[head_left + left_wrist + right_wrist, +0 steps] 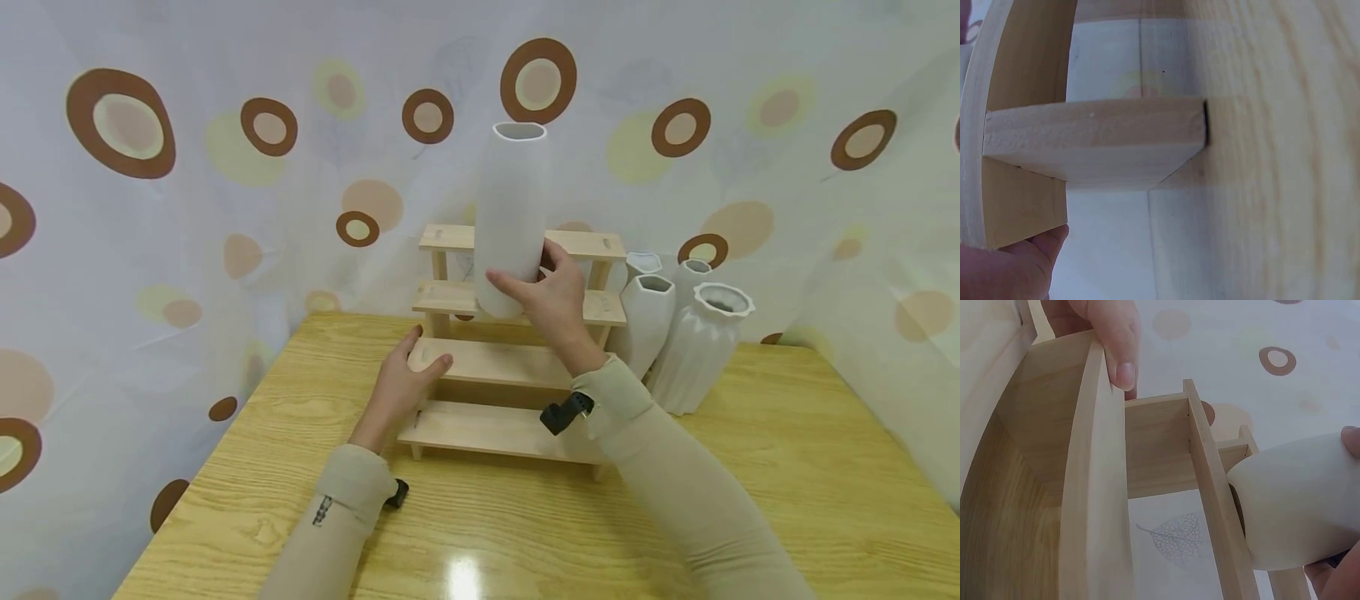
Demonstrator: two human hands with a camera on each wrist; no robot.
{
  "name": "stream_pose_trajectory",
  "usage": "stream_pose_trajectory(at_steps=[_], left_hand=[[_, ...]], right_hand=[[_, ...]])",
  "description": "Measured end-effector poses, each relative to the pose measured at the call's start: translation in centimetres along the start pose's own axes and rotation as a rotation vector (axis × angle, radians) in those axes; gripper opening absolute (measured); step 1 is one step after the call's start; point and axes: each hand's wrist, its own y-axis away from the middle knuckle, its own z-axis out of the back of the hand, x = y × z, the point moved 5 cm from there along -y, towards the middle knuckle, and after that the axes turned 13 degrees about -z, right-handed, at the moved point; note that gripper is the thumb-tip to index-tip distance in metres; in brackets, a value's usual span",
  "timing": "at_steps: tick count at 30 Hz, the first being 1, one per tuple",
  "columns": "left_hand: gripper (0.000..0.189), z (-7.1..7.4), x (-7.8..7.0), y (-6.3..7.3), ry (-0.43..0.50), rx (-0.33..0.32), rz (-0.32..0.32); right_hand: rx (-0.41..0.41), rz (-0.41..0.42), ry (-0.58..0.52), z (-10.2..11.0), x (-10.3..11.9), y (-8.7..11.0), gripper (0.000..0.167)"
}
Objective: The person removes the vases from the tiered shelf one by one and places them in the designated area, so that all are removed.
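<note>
A tall smooth white vase (513,200) stands upright at the third tier of a four-tier wooden rack (495,360). My right hand (557,302) grips it low down, thumb across the front and fingers round the far side. In the right wrist view, the base of the vase (1297,500) is right at the edge of a tier (1213,487). My left hand (399,382) holds the left end of the second tier from the bottom. Its thumb (1124,374) lies over the board. Most of that hand is hidden in the left wrist view, where the rack's upright (1097,125) fills the middle.
Several white vases stand close together at the rack's right side, among them a fluted one (701,350) and a smooth one with an angular mouth (648,321). The rack is on a wood-grain table (787,467). A patterned cloth (285,200) hangs behind and at the sides.
</note>
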Motion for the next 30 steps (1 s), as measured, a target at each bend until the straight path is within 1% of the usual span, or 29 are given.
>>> stream_pose_trajectory(at_steps=[9,17,24,30], left_hand=[[0.097,0.0,0.2,0.1,0.000,0.004,0.014],[0.095,-0.1,0.2,0.0,0.000,0.005,0.020],[0.094,-0.1,0.2,0.0,-0.007,0.007,0.008],[0.095,-0.2,0.3,0.1,0.006,0.002,0.013]], right_hand=[[-0.001,-0.032,0.012,0.6,0.1,0.6,0.076],[-0.003,-0.010,0.014,1.5,0.1,1.2,0.076],[-0.017,-0.046,0.004,2.2,0.2,1.8,0.077],[-0.020,-0.055,0.012,2.7,0.2,2.1,0.077]])
